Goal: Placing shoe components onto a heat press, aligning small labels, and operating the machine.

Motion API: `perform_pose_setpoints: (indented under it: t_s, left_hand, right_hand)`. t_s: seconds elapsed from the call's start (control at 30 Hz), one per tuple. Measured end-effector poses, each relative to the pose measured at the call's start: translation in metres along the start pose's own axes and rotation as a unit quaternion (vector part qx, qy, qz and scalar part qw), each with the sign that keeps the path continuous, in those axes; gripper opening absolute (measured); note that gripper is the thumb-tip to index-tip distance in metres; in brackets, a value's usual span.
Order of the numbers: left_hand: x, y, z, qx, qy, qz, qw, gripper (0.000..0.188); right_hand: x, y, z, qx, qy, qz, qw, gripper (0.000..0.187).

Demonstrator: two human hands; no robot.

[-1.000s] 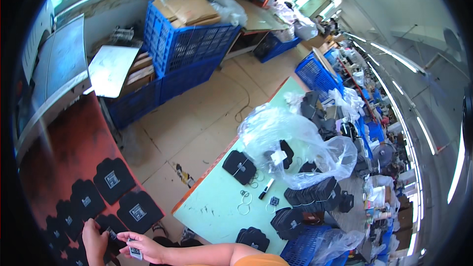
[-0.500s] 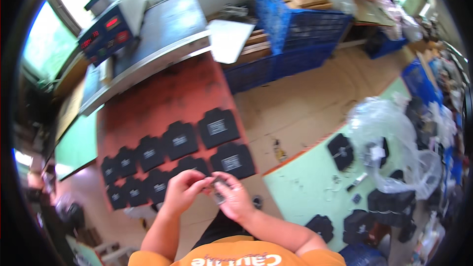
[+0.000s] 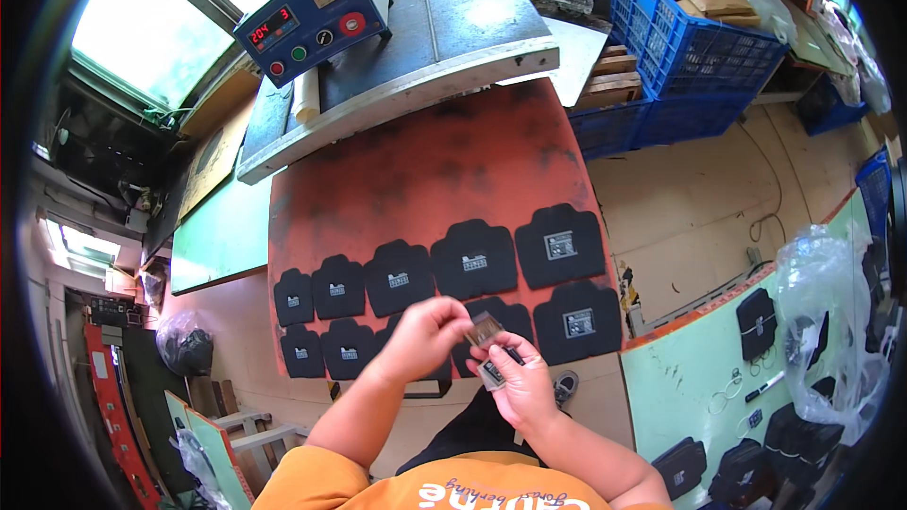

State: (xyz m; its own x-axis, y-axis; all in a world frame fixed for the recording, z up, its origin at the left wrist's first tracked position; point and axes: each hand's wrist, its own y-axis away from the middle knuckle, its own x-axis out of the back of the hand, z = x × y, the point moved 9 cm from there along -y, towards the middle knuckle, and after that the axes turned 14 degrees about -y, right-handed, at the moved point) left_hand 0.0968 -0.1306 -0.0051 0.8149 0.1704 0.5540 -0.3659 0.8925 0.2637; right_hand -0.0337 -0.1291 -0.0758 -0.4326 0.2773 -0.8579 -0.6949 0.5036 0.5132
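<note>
In my right hand (image 3: pixel 520 385) is a small stack of transfer labels (image 3: pixel 491 375), dark and silvery, gripped between thumb and fingers. A brownish, see-through label sheet (image 3: pixel 485 329) stands up above that stack. My left hand (image 3: pixel 430 335) has thumb and fingertips pinched at the edge of this sheet. Both hands are over the near edge of a red board (image 3: pixel 406 179). Two rows of black, notched fabric pieces lie there, such as one black piece (image 3: pixel 559 269) at the right end, each with a pale printed patch. My hands partly cover the nearer row.
Beyond the red board stands a metal-topped table (image 3: pixel 453 19) with a blue control box (image 3: pixel 312 47). A blue crate (image 3: pixel 694 47) holds cardboard at the back right. On the right, a green table (image 3: pixel 675 397) carries black pieces, a marker (image 3: pixel 763 387) and a clear plastic bag (image 3: pixel 822 321).
The view has swung left, so everything sits further right in it. Between my hands, the brownish label sheet now stands clear of the stack.
</note>
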Motion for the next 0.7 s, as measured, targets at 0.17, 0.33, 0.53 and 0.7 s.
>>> perform_pose_setpoints:
  t_s: [0.17,0.33,0.53,0.7]
  left_hand:
    - [0.04,-0.073,-0.032,0.053,-0.159,-0.067,0.984,0.009]
    - [0.027,-0.113,-0.038,0.033,-0.22,-0.109,0.969,0.012]
    - [0.023,-0.123,-0.036,0.023,-0.32,-0.073,0.944,0.013]
    - [0.019,-0.125,-0.034,0.016,-0.334,-0.067,0.94,0.013]
  right_hand:
    - [-0.009,-0.028,-0.001,-0.003,-0.002,0.05,0.999,0.016]
    - [-0.018,-0.055,-0.014,0.028,-0.003,0.049,0.998,0.021]
    - [-0.01,-0.068,-0.018,0.03,0.007,0.073,0.997,0.024]
    - [-0.009,-0.068,-0.02,0.018,-0.024,0.064,0.998,0.024]
